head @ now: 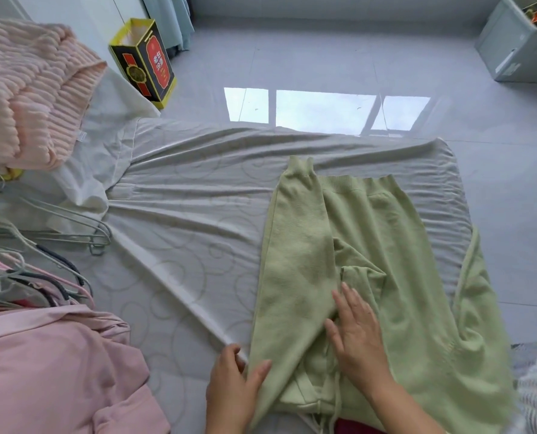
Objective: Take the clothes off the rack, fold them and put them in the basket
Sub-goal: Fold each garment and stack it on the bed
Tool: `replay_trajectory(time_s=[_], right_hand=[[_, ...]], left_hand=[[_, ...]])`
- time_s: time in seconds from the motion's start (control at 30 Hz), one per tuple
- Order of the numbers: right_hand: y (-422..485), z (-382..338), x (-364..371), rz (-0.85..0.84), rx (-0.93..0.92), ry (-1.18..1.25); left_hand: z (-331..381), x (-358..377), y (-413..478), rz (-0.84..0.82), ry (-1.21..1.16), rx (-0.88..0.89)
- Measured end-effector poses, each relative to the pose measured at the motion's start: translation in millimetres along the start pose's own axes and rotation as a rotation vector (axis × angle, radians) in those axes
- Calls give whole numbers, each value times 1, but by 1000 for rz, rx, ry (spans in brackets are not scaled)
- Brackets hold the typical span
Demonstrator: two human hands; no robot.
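Both hands work the green sweatshirt [370, 277] spread on the bed [182, 261]: left hand [232, 389] pinching the folded sleeve's edge, right hand [358, 336] flat on it; if I pull unevenly, the fold could slide open

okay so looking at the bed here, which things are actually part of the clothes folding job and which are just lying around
Part of the job:
green hoodie, left hand gripping its folded sleeve, right hand flat on it
pink garment
peach ribbed knit
hangers

Just lying about:
yellow and black box
grey crate
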State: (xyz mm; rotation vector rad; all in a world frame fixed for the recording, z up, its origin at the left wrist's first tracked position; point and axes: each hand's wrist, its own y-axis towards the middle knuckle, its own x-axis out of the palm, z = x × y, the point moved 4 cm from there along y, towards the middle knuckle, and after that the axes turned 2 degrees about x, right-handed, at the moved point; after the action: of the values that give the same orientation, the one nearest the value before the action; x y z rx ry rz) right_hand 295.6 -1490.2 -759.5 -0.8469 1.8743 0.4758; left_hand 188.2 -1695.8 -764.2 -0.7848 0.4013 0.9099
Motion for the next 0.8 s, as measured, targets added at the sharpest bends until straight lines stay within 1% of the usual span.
replay_trajectory(time_s=[0.03,0.07,0.1,0.17,0.27,0.33,0.4,0.47,0.57,0.67,0.73,0.77,0.8], right_hand=[[-13,10,-8,13,57,31],[-27,21,-15,-4,115,48],[-42,33,-20,-32,143,41],[-69,52,-29,-82,92,39],[-101,63,-34,-157,-108,-94],[-111,70,-38,-125,-156,-44],[-114,79,-41,-112,-82,45],[-117,86,-33,-168,-25,58],[-119,84,-32,-209,-6,-18],[-121,91,-35,-262,57,-13],[-122,90,-40,-333,37,-26],[-124,85,-46,-318,11,-35],[-127,78,-54,-344,39,-61]], left_hand=[[-1,5,3,-123,-29,-86],[1,6,5,-224,-39,-129],[2,7,7,-271,-69,-129],[5,7,9,-255,-153,-111],[14,3,3,-241,-245,-131],[20,0,-1,-218,-276,-139],[24,-5,-3,-204,-250,-165],[26,-8,-4,-199,-246,-185],[28,-11,-12,-245,-249,-196],[28,-16,-28,-281,-270,-229],[23,-21,-31,-253,-264,-218],[23,-25,-32,-229,-270,-207],[25,-33,-42,-224,-232,-208]])
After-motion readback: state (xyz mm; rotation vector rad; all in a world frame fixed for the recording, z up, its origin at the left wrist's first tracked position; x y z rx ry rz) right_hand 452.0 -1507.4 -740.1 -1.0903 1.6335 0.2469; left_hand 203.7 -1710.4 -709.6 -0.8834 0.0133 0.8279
